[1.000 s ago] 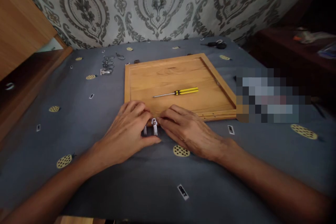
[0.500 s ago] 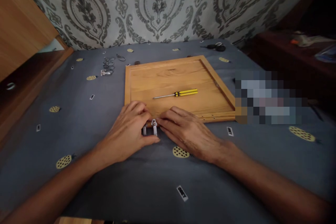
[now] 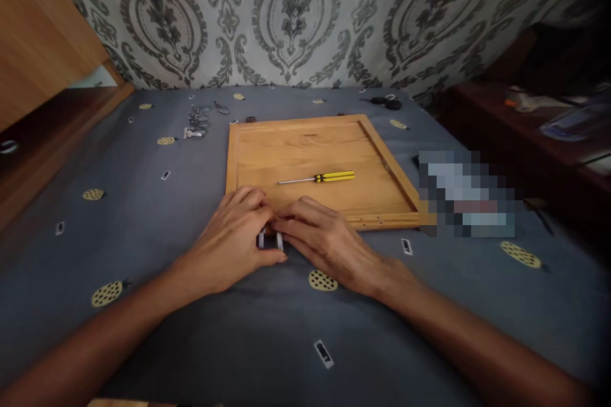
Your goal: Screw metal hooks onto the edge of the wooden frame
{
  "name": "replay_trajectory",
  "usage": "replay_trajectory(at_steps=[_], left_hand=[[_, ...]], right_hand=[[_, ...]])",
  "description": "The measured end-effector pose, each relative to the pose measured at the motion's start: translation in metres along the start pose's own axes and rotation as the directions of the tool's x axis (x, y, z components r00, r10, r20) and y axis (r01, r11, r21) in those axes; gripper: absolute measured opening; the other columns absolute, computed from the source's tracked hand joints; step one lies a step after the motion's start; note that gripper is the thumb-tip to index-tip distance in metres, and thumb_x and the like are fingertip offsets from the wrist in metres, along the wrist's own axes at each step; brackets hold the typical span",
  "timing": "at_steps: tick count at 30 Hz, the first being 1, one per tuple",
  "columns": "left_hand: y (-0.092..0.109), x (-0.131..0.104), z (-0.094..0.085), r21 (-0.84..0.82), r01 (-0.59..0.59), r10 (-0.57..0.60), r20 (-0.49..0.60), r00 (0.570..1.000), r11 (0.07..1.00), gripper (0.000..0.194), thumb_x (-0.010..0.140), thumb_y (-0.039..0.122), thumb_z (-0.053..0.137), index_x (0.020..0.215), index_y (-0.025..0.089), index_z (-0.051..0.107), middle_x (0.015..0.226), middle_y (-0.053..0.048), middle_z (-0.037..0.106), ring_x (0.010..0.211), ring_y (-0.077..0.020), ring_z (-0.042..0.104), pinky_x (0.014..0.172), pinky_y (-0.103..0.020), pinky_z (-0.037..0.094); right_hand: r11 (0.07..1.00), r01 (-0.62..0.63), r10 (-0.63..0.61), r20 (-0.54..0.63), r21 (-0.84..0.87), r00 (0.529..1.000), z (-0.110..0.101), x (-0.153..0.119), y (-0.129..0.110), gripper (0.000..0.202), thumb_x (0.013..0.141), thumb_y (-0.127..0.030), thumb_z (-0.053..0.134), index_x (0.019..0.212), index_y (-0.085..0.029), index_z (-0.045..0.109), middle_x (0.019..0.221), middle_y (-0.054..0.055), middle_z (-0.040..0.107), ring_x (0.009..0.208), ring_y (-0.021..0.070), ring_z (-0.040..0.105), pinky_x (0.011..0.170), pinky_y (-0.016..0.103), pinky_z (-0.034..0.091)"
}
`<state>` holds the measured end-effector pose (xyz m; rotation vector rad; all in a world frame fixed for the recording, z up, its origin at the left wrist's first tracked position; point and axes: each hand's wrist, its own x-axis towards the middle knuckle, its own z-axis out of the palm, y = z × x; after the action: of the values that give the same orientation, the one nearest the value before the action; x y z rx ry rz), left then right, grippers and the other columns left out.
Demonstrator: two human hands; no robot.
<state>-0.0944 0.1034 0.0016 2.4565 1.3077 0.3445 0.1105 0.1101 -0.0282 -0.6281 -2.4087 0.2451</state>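
A framed wooden panel [image 3: 305,146] lies flat on the blue cloth, with a yellow and black screwdriver [image 3: 334,176] resting on it. At the panel's near left edge, my left hand [image 3: 238,229] is closed around a small metal hinge [image 3: 279,241], its thumb below the hinge's arms. Fingers of my right hand [image 3: 324,238] are pressed together over the hinge's upper part, against the panel's edge. The fingertips and the hinge's top are mostly hidden.
Several metal hinges [image 3: 196,121] lie at the back left of the cloth. A dark tool with black handles [image 3: 389,102] is at the back right. A blurred-out object [image 3: 470,194] sits right of the panel. A wooden cabinet [image 3: 48,32] stands at the left.
My right hand has moved a little left and now covers the upper part of the hinge, which showed before. The camera view has shifted slightly.
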Motion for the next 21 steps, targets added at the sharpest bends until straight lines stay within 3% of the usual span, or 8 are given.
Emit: replay_trajectory(at_steps=[9, 21], left_hand=[[0.0, 0.0007, -0.0002, -0.016, 0.007, -0.007, -0.002, 1.0, 1.0, 0.028, 0.079, 0.036, 0.085, 0.083, 0.018, 0.064, 0.104, -0.006, 0.063, 0.11, -0.0296, 0.056, 0.097, -0.049, 0.049], [-0.0005, 0.0007, 0.0008, 0.001, -0.013, 0.013, -0.026, 1.0, 1.0, 0.031, 0.076, 0.038, 0.087, 0.079, 0.018, 0.062, 0.101, -0.006, 0.063, 0.107, -0.0301, 0.057, 0.094, -0.048, 0.05]], right_hand=[[0.999, 0.04, -0.039, 0.039, -0.015, 0.998, 0.0015, 0.0062, 0.0069, 0.018, 0.102, -0.014, 0.055, 0.1, -0.011, 0.072, 0.095, 0.008, 0.069, 0.084, 0.016, 0.061, 0.073, 0.028, 0.054], [0.985, 0.095, -0.085, 0.076, -0.142, 0.994, 0.0061, 0.0022, 0.0062, 0.032, 0.107, -0.015, 0.04, 0.093, -0.008, 0.068, 0.088, 0.011, 0.066, 0.08, 0.0195, 0.054, 0.073, 0.033, 0.053]])
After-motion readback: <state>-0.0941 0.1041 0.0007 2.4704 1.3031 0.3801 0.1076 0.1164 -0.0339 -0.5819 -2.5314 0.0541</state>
